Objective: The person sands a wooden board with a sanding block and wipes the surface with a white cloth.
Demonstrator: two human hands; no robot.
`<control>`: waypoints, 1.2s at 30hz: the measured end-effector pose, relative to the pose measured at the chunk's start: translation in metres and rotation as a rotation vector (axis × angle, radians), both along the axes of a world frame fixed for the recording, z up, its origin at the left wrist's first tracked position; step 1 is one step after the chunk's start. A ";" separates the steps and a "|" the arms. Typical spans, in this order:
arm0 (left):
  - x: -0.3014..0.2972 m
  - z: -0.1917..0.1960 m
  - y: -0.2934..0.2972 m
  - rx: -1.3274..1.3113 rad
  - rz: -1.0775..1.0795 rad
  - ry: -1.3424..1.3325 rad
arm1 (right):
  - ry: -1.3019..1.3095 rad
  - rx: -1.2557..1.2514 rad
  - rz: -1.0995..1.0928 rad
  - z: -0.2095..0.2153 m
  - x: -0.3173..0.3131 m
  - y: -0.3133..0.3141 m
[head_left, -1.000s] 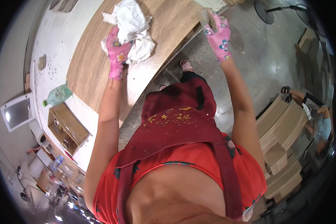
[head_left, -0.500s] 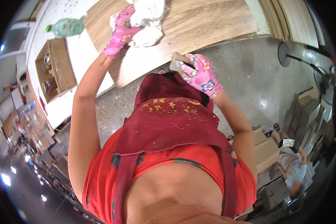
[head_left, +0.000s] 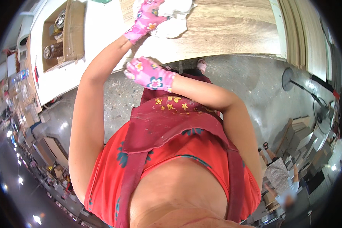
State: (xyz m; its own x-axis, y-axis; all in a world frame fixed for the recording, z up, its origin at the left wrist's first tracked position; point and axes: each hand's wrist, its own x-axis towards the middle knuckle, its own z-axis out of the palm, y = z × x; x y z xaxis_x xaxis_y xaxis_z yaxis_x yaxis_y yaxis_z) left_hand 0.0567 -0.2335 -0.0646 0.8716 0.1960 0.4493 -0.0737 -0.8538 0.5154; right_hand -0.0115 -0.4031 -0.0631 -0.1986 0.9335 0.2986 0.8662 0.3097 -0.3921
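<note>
A wood-grain panel (head_left: 231, 26) lies on the white work table (head_left: 102, 32). On its far left part is a crumpled white cloth (head_left: 174, 23). My left hand (head_left: 147, 21), in a pink flowered glove, is closed on the cloth and rests on the panel. At the panel's near edge is my right hand (head_left: 150, 74), gloved alike, reaching across in front of my dark red apron (head_left: 167, 125). Its fingers are curled round a tan block, which the glove now mostly hides; the earlier picture shows the block better.
An open cardboard box (head_left: 74, 34) with glass jars stands on the table at left. Boards (head_left: 292, 34) stand stacked at the far right. A pedestal fan (head_left: 288, 79) is on the concrete floor. Another person (head_left: 279, 176) is behind at the lower right.
My right hand has swung left along the panel's near edge, its palm turned away. My left hand stays on the cloth. The view has shifted, leaving the green bottle almost out of sight.
</note>
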 end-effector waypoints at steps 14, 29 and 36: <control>-0.012 -0.031 0.019 -0.033 -0.014 0.049 | 0.369 -0.163 -0.816 0.000 0.250 -0.220; -0.054 0.008 -0.099 0.051 -0.313 0.504 | 1.133 0.440 -1.287 0.000 0.369 -0.272; -0.011 -0.035 -0.130 0.331 -0.174 0.209 | 0.978 0.508 -1.390 -0.022 0.366 -0.239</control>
